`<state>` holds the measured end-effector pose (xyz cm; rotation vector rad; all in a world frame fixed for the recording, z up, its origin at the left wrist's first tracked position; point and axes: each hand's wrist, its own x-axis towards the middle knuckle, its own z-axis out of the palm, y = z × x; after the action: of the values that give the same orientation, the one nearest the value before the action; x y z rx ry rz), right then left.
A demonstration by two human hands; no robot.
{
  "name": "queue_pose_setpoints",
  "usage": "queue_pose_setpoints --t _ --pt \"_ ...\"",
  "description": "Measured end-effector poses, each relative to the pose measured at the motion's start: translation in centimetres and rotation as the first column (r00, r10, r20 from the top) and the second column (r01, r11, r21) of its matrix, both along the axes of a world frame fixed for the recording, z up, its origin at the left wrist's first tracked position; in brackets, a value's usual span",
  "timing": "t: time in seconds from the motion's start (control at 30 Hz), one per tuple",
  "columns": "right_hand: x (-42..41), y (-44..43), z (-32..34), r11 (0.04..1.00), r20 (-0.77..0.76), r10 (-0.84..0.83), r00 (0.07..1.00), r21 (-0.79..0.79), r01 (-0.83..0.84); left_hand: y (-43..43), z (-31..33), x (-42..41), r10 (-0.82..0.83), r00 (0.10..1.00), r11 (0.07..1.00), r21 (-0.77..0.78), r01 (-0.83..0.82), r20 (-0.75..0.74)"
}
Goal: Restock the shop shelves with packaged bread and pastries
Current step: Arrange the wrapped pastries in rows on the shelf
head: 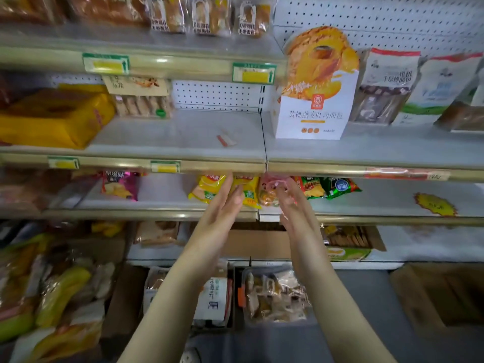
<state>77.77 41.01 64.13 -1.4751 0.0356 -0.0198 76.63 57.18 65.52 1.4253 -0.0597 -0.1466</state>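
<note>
Nearest the wearer, a clear bin (275,294) of wrapped pastries and a white bag (214,302) stood low down, below both forearms; this was judged to be stock waiting to go out. Above them both hands were raised to the lower shelf (162,203), under the lip of the shelf above. The left grip (222,208) was released, fingers straight and together, its fingertips at or against a yellow packet (209,188); it held nothing. The right grip (290,205) had its fingers bent at a pink-tinted packet (267,195), which stood on that shelf between the yellow packet and the green packets (337,187). Blur prevented a finding on whether it was pinching that packet or merely touching it. The step in hand was judged to be seating the pink-tinted packet in the row. To do it well, the flat left hand should steady the neighbouring packet while the right pushes the new one back and upright, face forward, without crushing its contents. Further off, the middle shelf (183,137) showed a bare stretch beside a white and orange bread box (314,111), a likely place for more stock. Bread packets (209,14) lined the top shelf.
</note>
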Motion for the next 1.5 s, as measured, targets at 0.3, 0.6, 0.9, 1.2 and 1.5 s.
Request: queue_pose_setpoints --t 0.3,0.6,0.9,1.2,1.5 --pt "-3.8 2.6 -2.1 1.000 -0.102 0.001 0.995 -0.022 -0.003 3.5 -2.8 -4.0 0.076 0.994 0.997 0.026 -0.074 -0.075" --pt "-8.4 5.9 -3.6 0.999 -0.126 -0.052 0.991 -0.024 0.049 6.6 -5.1 -7.2 0.035 0.989 0.999 -0.026 -0.039 -0.140" --pt "-11.3 3.6 -6.7 0.984 -0.188 -0.175 0.966 -0.010 0.177 5.2 -6.5 -10.2 -0.031 0.977 0.999 -0.016 0.028 -0.210" --pt "-12.2 -1.8 -7.8 0.982 -0.280 -0.178 0.943 0.016 0.190 -0.6 -7.9 -10.7 -0.038 0.959 0.999 -0.020 0.034 -0.281" --pt "-13.6 -13.8 -9.3 0.987 -0.346 -0.147 0.927 0.012 0.161 -11.6 -10.1 -12.4 0.037 0.923 0.998 -0.041 -0.057 -0.382"
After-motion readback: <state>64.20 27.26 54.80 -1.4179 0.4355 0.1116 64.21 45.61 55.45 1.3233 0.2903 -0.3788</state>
